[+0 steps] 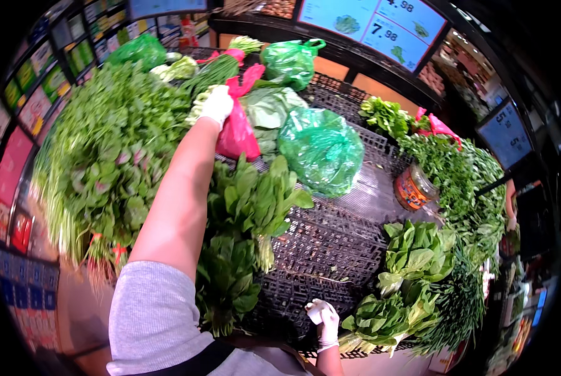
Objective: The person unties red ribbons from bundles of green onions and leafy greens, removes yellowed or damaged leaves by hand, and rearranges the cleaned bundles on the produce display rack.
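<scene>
My left hand (218, 104), in a white glove, reaches to the far side of the stand and touches a pink plastic bag (239, 134). Its fingers are hidden, so the grip cannot be made out. Pale leafy heads (267, 110) lie just beyond the bag, and a bunch of green stalks (217, 73) lies behind the hand. Low at the near edge, my gloved right hand (326, 322) is curled around a small white item (314, 315). Black plastic crates (327, 244) lie in front of it. A green plastic bag (321, 152) rests farther back.
Leafy greens (115, 122) are heaped on the left, with spinach-like bunches (257, 192) beside my arm. More bunches (419, 251) line the right, near a jar with an orange label (414, 188). Price screens (374, 28) hang at the back. Another person's arm (511, 202) shows far right.
</scene>
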### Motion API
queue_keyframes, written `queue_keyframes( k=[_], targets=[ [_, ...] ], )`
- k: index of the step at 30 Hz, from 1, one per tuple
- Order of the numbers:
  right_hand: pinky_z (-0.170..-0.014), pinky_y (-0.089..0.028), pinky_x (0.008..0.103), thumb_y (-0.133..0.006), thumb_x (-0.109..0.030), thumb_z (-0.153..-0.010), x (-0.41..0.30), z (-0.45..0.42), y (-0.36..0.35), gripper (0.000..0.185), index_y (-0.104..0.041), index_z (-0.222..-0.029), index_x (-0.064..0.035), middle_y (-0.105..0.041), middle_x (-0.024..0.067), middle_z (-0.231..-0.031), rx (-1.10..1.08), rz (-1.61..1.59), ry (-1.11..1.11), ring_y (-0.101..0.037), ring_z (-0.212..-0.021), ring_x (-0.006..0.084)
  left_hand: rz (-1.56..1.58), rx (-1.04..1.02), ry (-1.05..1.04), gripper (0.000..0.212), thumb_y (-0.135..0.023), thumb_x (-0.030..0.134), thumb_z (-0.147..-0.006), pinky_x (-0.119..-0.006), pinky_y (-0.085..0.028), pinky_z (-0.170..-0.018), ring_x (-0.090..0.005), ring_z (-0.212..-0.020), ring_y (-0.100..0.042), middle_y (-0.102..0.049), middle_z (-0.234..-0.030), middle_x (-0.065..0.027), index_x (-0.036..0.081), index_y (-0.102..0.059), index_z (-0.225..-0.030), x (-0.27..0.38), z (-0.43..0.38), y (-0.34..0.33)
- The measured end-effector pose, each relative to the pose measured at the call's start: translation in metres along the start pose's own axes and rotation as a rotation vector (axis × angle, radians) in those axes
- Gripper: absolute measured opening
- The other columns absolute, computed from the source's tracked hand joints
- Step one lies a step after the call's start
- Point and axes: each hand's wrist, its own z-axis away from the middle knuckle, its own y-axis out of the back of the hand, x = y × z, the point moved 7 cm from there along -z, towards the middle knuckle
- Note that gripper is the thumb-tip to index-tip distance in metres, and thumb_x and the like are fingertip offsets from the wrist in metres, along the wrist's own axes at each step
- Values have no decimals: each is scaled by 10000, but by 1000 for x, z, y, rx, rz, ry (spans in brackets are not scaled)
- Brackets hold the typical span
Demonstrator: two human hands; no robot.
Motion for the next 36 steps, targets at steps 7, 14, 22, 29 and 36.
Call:
queue_keyframes(
  k=[7, 14, 22, 29, 36],
  targets=[
    [-842, -500, 394, -657, -385, -780, 3, 1, 7, 591, -516, -1085, 102, -623, 185, -967, 38, -31, -70, -630, -893, 288, -389, -272, 153, 300, -516, 247, -773, -431, -483, -812, -361, -910, -614, -636, -942, -218, 21, -676, -889, 6, -31, -33],
    [-864, -495, 402, -681, -357, -757, 3, 7, 5, 601, -511, -1085, 117, -621, 196, -977, 46, -68, -93, -628, -910, 297, -88, -219, 339, 484, -624, 410, -678, -402, -460, -826, -364, -948, -599, -624, -957, -245, -19, -665, -900, -4, -27, -14],
    [-880, -480, 384, -645, -357, -806, 2, 2, 4, 562, -515, -1111, 96, -620, 176, -1008, -41, -89, -16, -620, -934, 273, 798, 65, 606, 415, -740, 317, -668, -366, -487, -665, -245, -692, -611, -652, -795, -108, -9, -641, -905, -15, -9, 32],
    [-855, -476, 310, -579, -174, -870, 5, -4, 5, 314, -558, -1076, 61, -637, 139, -982, -55, -202, -4, -625, -908, 217, 1174, -177, 981, 218, -684, 343, -772, -222, -128, -291, -59, -301, -235, -255, -404, 84, 222, -538, -664, 58, 48, 165],
    [-781, -459, 200, -639, -105, -835, -23, 19, -25, 262, -579, -1052, 31, -634, 42, -936, -189, -63, -17, -599, -821, 94, 1297, -89, 640, 309, -544, 131, -901, -179, -166, -346, -29, -391, -237, -261, -505, 87, 176, -508, -1205, 114, 98, 313]
  ],
)
